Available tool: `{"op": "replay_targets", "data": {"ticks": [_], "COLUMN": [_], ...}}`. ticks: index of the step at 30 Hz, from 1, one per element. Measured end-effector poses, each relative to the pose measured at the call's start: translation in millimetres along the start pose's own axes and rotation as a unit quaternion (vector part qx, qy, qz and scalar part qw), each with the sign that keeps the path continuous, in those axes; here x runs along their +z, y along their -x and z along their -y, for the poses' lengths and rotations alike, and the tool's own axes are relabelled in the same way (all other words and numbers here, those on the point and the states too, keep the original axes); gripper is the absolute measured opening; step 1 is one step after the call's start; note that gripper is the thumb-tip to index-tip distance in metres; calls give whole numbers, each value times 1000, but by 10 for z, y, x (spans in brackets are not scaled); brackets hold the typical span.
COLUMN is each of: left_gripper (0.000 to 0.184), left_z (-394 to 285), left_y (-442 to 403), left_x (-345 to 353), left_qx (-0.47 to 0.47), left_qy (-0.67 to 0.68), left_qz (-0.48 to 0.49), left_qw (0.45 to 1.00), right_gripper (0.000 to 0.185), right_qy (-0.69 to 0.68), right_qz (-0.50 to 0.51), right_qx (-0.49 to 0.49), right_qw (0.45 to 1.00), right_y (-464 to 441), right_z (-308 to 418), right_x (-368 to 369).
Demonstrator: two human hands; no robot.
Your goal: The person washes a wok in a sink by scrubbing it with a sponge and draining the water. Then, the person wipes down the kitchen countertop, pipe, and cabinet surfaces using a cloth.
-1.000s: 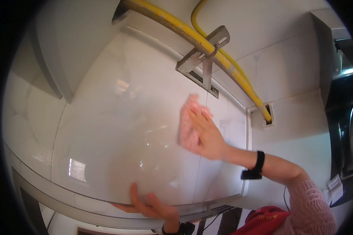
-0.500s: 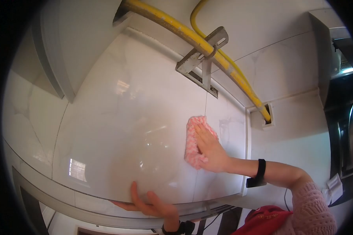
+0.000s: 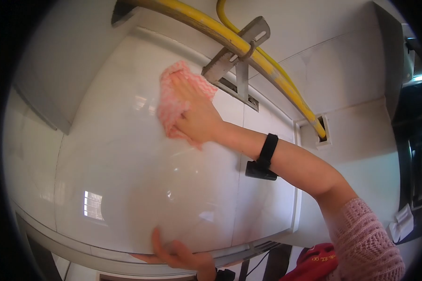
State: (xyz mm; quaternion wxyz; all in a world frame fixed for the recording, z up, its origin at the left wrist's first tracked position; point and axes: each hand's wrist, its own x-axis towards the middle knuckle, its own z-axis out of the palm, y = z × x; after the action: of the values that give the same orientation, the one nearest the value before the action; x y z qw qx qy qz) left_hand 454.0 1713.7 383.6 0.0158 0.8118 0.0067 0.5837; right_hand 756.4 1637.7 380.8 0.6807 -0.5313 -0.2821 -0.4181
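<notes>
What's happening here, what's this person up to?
A person seems to be wiping down a glossy white surface. Their right hand lies over a pink-and-white cloth on it, just now close to a metal bracket at a yellow pipe. The left hand is at the surface's edge, at the bottom of the view, fingers spread, with nothing visible in it.

Pink-and-white patterned cloth (image 3: 169, 108), rumpled at the edges, spread against glossy white tile (image 3: 122, 159)
</notes>
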Motion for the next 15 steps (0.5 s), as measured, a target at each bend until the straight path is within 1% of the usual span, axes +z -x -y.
{"op": "replay_targets", "data": {"ticks": [2, 5, 8, 10, 11, 13, 14, 15], "left_gripper": [55, 57, 60, 64, 66, 70, 50, 32], "left_z": [32, -51, -280, -328, -333, -335, -265, -212], "left_y": [28, 33, 47, 71, 84, 91, 94, 53], "left_x": [-7, 36, 113, 135, 134, 131, 71, -17], "left_qx": [-8, -34, -81, -130, -132, -135, -40, 57], "left_qy": [10, 55, 114, 163, 158, 148, 42, -64], "left_qz": [2, 1, -2, -12, -11, -11, 12, 34], "left_qw": [1000, 998, 990, 978, 979, 980, 998, 996], "right_gripper": [83, 83, 82, 79, 77, 74, 73, 72], "right_qy": [-13, -32, -16, -2, 5, 8, 9, 11], "right_qz": [-2, -26, -48, 10, 40, 39, 39, 31], "right_qx": [46, 75, 63, 104, 123, 155, 170, 178], "right_qw": [999, 996, 997, 995, 992, 987, 985, 983], "right_y": [46, 217, 490, 670, 759, 939, 1015, 1098], "right_z": [-49, -111, -303, -267, -247, -317, -353, -393], "right_x": [-23, -146, -170, -291, -366, -455, -491, -502]}}
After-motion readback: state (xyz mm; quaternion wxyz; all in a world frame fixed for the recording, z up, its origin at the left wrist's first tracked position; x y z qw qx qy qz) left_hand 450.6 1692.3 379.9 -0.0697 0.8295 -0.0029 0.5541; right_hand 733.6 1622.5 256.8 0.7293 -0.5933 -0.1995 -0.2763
